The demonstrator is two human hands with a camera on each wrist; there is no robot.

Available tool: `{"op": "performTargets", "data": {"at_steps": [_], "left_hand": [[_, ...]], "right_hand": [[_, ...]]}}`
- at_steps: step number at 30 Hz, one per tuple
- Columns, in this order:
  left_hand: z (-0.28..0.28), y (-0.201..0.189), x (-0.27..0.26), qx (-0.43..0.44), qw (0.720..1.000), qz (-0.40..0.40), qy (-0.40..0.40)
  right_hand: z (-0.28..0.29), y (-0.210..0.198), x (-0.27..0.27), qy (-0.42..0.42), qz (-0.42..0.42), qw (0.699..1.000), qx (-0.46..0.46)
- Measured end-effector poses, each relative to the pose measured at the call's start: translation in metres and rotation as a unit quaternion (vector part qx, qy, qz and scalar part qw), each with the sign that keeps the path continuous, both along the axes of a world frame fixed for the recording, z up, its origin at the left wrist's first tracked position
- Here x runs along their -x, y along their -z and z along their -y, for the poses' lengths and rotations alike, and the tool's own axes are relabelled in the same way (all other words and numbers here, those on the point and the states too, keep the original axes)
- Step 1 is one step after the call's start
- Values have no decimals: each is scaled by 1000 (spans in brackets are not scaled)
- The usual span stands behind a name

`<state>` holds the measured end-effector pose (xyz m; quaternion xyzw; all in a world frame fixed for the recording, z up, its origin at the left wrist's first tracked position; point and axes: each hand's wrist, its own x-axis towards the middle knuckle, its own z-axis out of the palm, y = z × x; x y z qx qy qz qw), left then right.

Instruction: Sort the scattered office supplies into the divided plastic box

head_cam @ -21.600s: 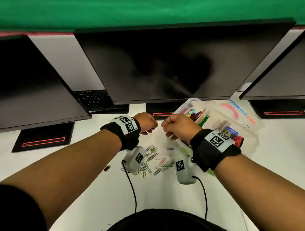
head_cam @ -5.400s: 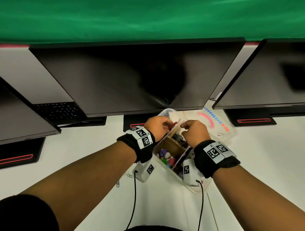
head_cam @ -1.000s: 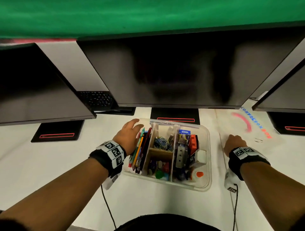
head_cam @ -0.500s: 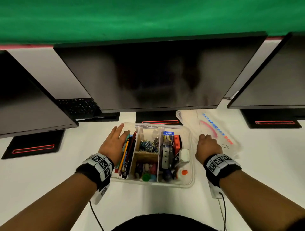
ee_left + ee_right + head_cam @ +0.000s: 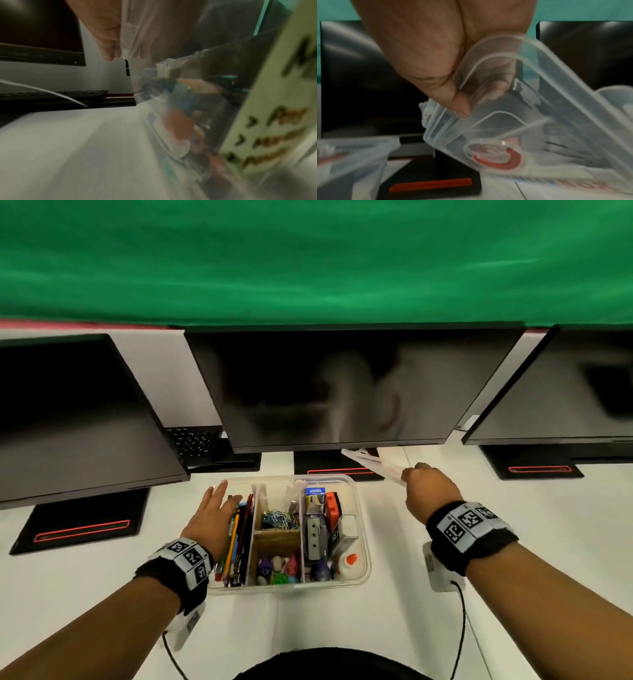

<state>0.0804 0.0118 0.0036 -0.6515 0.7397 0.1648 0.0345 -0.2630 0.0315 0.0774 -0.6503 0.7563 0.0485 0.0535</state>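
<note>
The clear divided box [image 5: 291,586] stands open on the white desk in the middle of the head view. It holds pens and pencils [image 5: 239,535] on the left, paper clips [image 5: 279,520] and small coloured pieces in the middle, and a stapler [image 5: 313,534] and glue on the right. My left hand [image 5: 215,505] lies flat against the box's left wall with straight fingers; in the left wrist view, the left hand [image 5: 109,50] touches the box [image 5: 171,97]. My right hand [image 5: 421,482] pinches the clear lid [image 5: 368,462], tilted above the desk right of the box. In the right wrist view, the right hand [image 5: 462,106] grips the lid [image 5: 539,121] by its edge.
Three dark monitors [image 5: 329,392] stand close behind the box, on black bases with red stripes [image 5: 82,530]. A keyboard [image 5: 193,441] lies behind on the left. Camera cables [image 5: 460,628] trail from both wrists toward me. White desk surface lies on both sides.
My right hand has taken hold of the lid and raised it off the desk, tilted toward the box. The left hand has stayed against the box's left wall.
</note>
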Motion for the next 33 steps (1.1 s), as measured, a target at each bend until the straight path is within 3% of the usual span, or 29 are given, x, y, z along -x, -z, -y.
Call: {"op": "performTargets", "data": {"at_steps": [8, 12, 15, 18, 21, 22, 24, 26, 29, 33], "left_hand": [[14, -24, -18, 28, 987, -155, -2], [24, -52, -29, 74, 978, -194, -30], [32, -75, -44, 104, 956, -267, -61], [35, -90, -58, 51, 922, -377, -72], [31, -98, -63, 20, 893, -443, -75], [29, -99, -63, 9, 872, -482, -84], [24, -99, -59, -26, 814, -567, -121], [19, -91, -55, -58, 784, -596, -163], [11, -68, -50, -131, 772, -587, -207], [9, -36, -40, -122, 777, -544, -294]], "right_hand": [[-2, -86, -61, -98, 36, 990, 99], [-5, -111, -91, -191, 97, 965, 151], [-2, -121, -105, -250, 144, 942, 170], [5, -123, -109, -233, 221, 924, 206], [19, -117, -106, -132, 322, 903, 250], [25, -113, -103, -90, 357, 894, 254], [34, -102, -95, -19, 397, 892, 215], [38, -82, -84, 34, 425, 898, 105], [32, -51, -71, 104, 461, 877, -86], [25, -17, -63, 106, 400, 891, -188]]}}
